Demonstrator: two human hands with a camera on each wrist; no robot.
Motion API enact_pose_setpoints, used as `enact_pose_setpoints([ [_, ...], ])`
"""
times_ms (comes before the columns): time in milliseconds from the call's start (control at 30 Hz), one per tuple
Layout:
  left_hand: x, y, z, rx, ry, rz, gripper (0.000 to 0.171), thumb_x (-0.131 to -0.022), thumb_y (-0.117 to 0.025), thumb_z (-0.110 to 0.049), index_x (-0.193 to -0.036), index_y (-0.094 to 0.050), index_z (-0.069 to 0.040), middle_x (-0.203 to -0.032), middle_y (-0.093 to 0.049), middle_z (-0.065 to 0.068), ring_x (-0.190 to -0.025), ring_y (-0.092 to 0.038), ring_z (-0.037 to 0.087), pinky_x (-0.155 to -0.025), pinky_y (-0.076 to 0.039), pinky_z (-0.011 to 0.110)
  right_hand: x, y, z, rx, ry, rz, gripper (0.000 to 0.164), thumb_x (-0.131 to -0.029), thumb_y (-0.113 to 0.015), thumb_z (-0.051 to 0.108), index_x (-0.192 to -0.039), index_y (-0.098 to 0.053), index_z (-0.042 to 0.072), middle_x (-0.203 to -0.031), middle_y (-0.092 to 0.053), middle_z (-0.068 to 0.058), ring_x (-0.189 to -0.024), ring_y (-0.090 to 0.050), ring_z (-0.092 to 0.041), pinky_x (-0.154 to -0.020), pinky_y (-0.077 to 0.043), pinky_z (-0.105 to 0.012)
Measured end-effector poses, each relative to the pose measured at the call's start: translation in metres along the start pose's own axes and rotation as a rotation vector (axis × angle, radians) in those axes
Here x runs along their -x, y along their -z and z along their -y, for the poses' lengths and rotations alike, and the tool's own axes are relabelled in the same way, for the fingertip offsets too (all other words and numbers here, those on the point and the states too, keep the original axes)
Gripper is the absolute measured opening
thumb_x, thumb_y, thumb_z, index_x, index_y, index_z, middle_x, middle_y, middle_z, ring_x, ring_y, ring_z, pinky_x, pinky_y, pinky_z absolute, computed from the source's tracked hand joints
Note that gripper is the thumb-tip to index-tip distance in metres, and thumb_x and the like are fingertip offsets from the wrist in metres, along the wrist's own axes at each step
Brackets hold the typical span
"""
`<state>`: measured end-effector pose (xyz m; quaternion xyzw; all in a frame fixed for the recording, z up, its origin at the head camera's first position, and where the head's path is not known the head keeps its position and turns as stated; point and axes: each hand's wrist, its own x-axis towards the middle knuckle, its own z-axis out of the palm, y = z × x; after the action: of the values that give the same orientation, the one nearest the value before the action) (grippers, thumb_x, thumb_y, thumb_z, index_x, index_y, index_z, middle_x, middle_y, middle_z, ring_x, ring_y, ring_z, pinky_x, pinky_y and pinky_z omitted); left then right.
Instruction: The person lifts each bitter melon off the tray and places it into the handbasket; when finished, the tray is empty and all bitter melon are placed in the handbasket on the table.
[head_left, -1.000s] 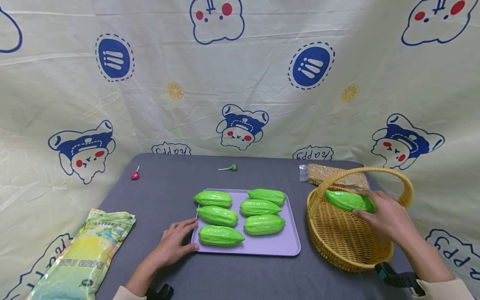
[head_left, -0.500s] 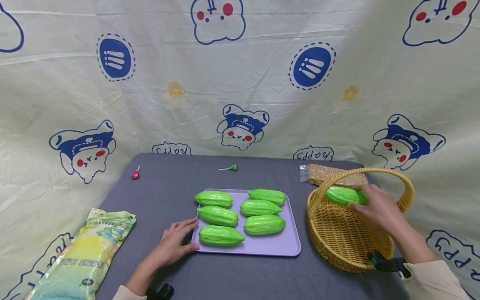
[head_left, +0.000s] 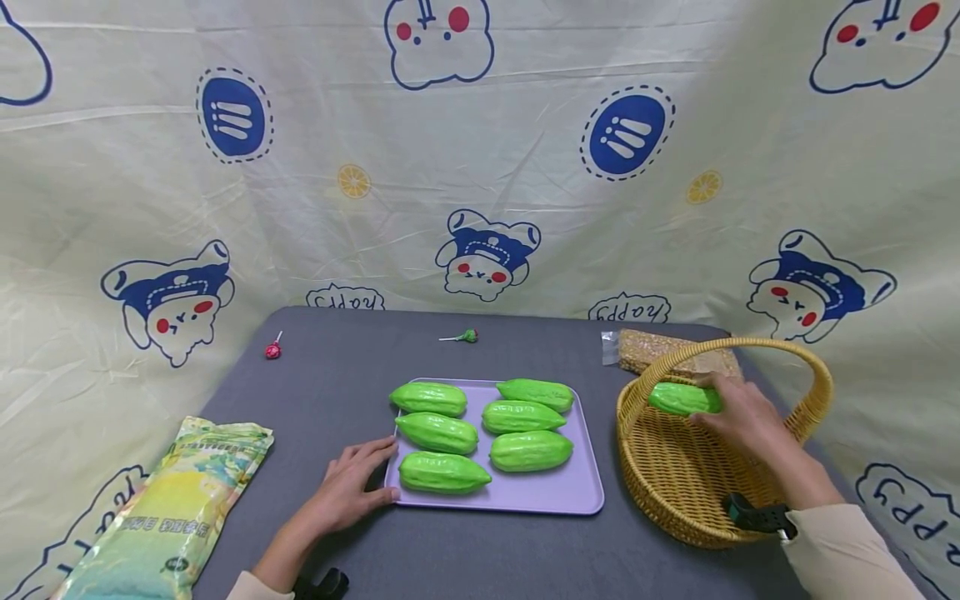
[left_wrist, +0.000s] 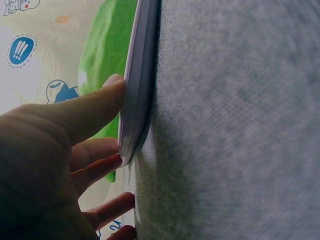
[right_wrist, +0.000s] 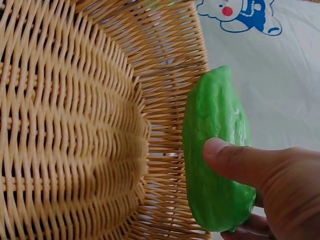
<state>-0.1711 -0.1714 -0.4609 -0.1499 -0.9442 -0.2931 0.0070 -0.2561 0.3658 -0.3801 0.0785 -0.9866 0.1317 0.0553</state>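
Note:
My right hand (head_left: 738,417) grips a green, ridged bitter melon (head_left: 681,398) inside the wicker basket (head_left: 630,467), near its far wall. In the right wrist view the thumb lies across the bitter melon (right_wrist: 215,190), with the other fingers mostly hidden behind it. Several more bitter melons (head_left: 446,472) lie in two columns on a lilac tray (head_left: 585,492). At the tray's left edge rests my left hand (head_left: 345,492). Its thumb and some fingers touch the tray rim (left_wrist: 134,100) in the left wrist view, while the lower fingers reach the grey cloth.
Behind the basket lies a clear bag of grains (head_left: 652,348). The basket's tall handle (head_left: 817,392) arches over the right hand. A yellow-green printed bag (head_left: 172,517) lies at the left. Red (head_left: 273,350) and green (head_left: 469,336) lollipops lie toward the table's back.
My right hand has moved left and farther into the basket with the bitter melon, and the sleeve has followed. The left hand and the tray stay in place.

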Motion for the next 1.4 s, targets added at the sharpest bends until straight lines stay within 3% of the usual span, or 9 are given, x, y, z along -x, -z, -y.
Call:
enact_pose_setpoints([
  [333, 0.0, -0.001, 0.0, -0.001, 0.008, -0.001, 0.065, -0.079, -0.072, -0.035, -0.135, -0.051, -0.01, -0.144, -0.047, 0.005, -0.126, -0.042, 0.031, -0.09, -0.033, 0.048, -0.006, -0.016, -0.011, 0.018, 0.029, 0.02, 0.06, -0.075, -0.078, 0.026, -0.12, -0.053, -0.005, -0.111, -0.058, -0.025, -0.092, -0.052, -0.04, -0.073, -0.04, -0.051],
  [533, 0.001, -0.002, 0.0, -0.006, 0.014, 0.001, 0.066, -0.079, -0.073, -0.035, -0.136, -0.051, -0.01, -0.144, -0.047, 0.004, -0.126, -0.042, 0.032, -0.091, -0.033, 0.05, -0.003, -0.025, -0.012, 0.059, 0.052, 0.043, 0.06, -0.075, -0.078, 0.028, -0.119, -0.055, -0.006, -0.115, -0.049, -0.028, -0.097, -0.049, -0.048, -0.073, -0.04, -0.054],
  [833, 0.001, -0.002, 0.0, -0.006, 0.013, 0.0, 0.065, -0.079, -0.073, -0.034, -0.135, -0.051, -0.01, -0.144, -0.047, 0.005, -0.126, -0.042, 0.031, -0.09, -0.033, 0.048, -0.004, -0.035, -0.01, 0.052, 0.033, 0.079, 0.061, -0.075, -0.078, 0.031, -0.118, -0.052, -0.004, -0.111, -0.049, -0.025, -0.094, -0.05, -0.042, -0.07, -0.04, -0.05],
  [1067, -0.001, -0.003, 0.0, 0.006, 0.025, 0.013, 0.064, -0.08, -0.072, -0.031, -0.137, -0.05, -0.011, -0.145, -0.045, 0.005, -0.127, -0.041, 0.03, -0.091, -0.032, 0.047, -0.006, -0.04, -0.015, 0.045, 0.088, 0.073, 0.057, -0.071, -0.08, 0.031, -0.108, -0.052, -0.003, -0.091, -0.059, -0.015, -0.078, -0.053, -0.026, -0.066, -0.038, -0.04],
  [1233, 0.0, -0.002, 0.0, 0.008, 0.021, 0.008, 0.064, -0.08, -0.072, -0.032, -0.136, -0.051, -0.011, -0.145, -0.046, 0.005, -0.126, -0.041, 0.03, -0.09, -0.032, 0.046, -0.004, -0.036, -0.011, -0.012, 0.043, 0.134, 0.06, -0.079, -0.073, 0.039, -0.113, -0.052, -0.005, -0.092, -0.061, -0.014, -0.075, -0.053, -0.019, -0.063, -0.038, -0.032],
  [1400, 0.0, -0.001, 0.0, 0.006, 0.032, 0.02, 0.064, -0.081, -0.072, -0.033, -0.137, -0.05, -0.012, -0.146, -0.045, 0.003, -0.128, -0.04, 0.03, -0.092, -0.032, 0.048, -0.003, -0.033, -0.009, -0.056, 0.032, 0.151, 0.067, -0.085, -0.063, 0.048, -0.121, -0.053, -0.007, -0.103, -0.063, -0.021, -0.084, -0.059, -0.025, -0.067, -0.043, -0.038],
])
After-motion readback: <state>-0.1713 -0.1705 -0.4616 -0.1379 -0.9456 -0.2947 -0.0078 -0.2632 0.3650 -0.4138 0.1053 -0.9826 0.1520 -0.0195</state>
